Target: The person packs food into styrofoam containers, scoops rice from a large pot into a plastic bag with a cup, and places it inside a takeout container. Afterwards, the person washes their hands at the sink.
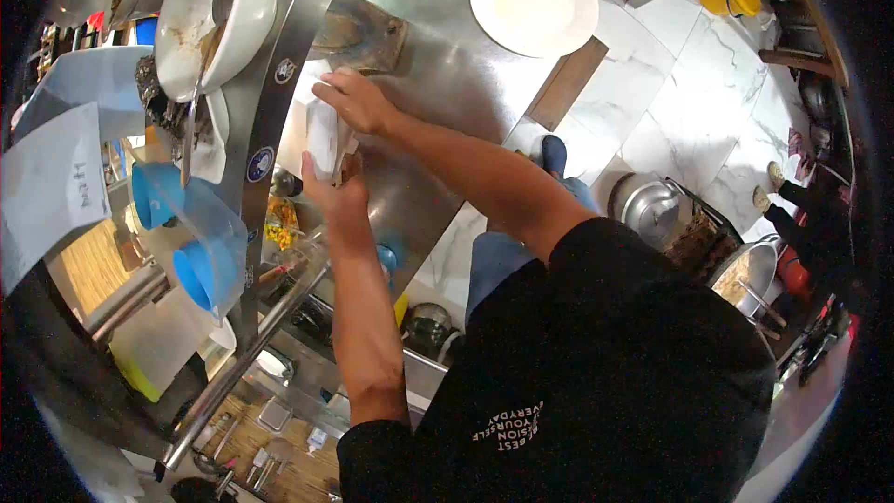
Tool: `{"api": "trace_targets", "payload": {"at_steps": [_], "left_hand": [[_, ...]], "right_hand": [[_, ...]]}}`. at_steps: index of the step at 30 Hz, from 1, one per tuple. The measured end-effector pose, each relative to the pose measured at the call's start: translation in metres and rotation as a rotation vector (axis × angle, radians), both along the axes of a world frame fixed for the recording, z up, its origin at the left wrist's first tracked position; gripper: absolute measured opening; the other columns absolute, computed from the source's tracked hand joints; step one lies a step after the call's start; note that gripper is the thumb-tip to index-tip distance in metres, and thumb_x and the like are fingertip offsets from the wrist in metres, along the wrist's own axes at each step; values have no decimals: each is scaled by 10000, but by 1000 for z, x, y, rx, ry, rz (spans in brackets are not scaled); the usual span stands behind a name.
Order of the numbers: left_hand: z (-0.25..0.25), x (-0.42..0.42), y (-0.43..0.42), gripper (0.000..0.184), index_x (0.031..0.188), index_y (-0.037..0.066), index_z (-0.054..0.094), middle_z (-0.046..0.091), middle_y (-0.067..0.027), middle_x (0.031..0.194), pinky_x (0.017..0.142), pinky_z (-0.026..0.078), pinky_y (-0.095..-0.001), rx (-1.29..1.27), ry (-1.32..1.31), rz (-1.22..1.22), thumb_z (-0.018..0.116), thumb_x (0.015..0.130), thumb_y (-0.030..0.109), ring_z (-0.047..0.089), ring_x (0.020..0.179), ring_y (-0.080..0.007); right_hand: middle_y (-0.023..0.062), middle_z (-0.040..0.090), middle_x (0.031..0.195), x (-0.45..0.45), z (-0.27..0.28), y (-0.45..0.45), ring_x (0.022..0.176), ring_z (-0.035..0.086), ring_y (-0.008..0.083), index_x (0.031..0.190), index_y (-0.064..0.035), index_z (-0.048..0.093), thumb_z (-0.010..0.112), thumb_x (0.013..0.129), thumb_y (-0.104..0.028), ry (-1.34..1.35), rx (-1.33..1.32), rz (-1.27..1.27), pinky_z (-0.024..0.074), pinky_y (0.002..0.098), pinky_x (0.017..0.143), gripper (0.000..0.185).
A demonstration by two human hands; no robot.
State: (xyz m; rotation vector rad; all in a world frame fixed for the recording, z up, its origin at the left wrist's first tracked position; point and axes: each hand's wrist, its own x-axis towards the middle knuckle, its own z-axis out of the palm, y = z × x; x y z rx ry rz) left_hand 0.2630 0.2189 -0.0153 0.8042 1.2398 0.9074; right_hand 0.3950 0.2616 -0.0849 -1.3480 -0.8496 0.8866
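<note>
A white box-like object (322, 138) stands at the inner edge of the steel counter, under the shelf. My right hand (358, 101) grips its top, with the fingers bent over the upper edge. Around its lower end is my left hand (337, 191), thumb against the near face. The kind of box and anything inside it cannot be made out. Just beyond my right hand lies a dark, worn board (368, 34). Close to my left hand, chopped yellow and orange food (281, 224) sits beneath the shelf edge.
A white plate (534, 2) rests on the steel counter (438, 102). The shelf holds a white bowl (256, 0) and blue cups (194, 272). A metal rail (247, 363) runs below. Right, on the floor side, are a lidded pot (650, 207) and another person (810, 233).
</note>
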Motion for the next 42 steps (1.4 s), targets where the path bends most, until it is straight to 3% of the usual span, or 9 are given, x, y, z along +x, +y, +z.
{"api": "trace_targets", "payload": {"at_steps": [7,12,21,23,25,27,34,38,42], "left_hand": [[-56,-37,27,563,1277,-1,456,578,-140,1176,882,506,-409,132,131,-103,699,797,163,590,1038,-286],[-29,-6,29,567,1291,78,484,580,-132,1168,873,466,-492,-194,-126,149,518,843,424,561,1040,-359],[-41,-12,44,539,1276,93,514,591,-117,1194,892,478,-473,-262,-64,201,521,853,428,569,1080,-336],[-94,-66,62,534,1280,95,515,591,-116,1200,887,484,-485,292,423,-278,520,860,425,565,1094,-344],[-93,-63,65,534,1286,98,504,570,-105,1215,875,481,-470,303,402,-259,522,865,426,549,1085,-325],[-31,3,40,540,1295,103,482,530,-84,1240,855,470,-427,-249,-115,265,527,867,429,521,1052,-280],[-26,12,46,550,1311,105,476,527,-87,1253,863,480,-436,-213,-8,254,512,872,434,490,1107,-282],[-32,14,64,538,1285,108,502,509,-86,1270,887,476,-440,-228,-65,263,546,859,434,485,1122,-278],[-39,19,79,557,1292,105,505,510,-107,1278,925,454,-537,-186,-83,320,571,837,419,485,1141,-325]], "right_hand": [[224,610,1148,31,-33,37,1096,558,355,1151,12,628,558,926,-412,-265,127,86,422,402,979,485],[225,560,1268,53,-42,34,1220,487,360,1191,-4,622,607,891,-439,-154,102,-164,377,405,1056,529],[194,573,1226,83,-12,77,1135,557,353,1126,-3,631,644,829,-466,-391,62,-182,451,394,972,551],[193,568,1221,105,4,91,1104,574,365,1141,-1,606,644,827,-448,-352,57,-164,464,406,955,548],[187,552,1237,126,-21,116,1071,588,371,1194,2,560,642,830,-421,-594,26,-225,475,413,939,564],[188,530,1258,143,-40,125,1066,589,373,1240,8,514,637,836,-401,-744,20,-235,476,420,939,589],[179,523,1202,159,-34,78,1137,493,380,1243,58,527,624,827,-291,-1567,-298,-32,429,446,989,552],[265,439,1205,143,-31,51,1174,409,384,1170,170,496,625,821,-227,-940,-188,-608,295,452,1072,544],[267,423,1238,127,-19,42,1150,424,413,1245,121,433,630,779,-128,-642,-12,-866,349,485,1023,564]]}}
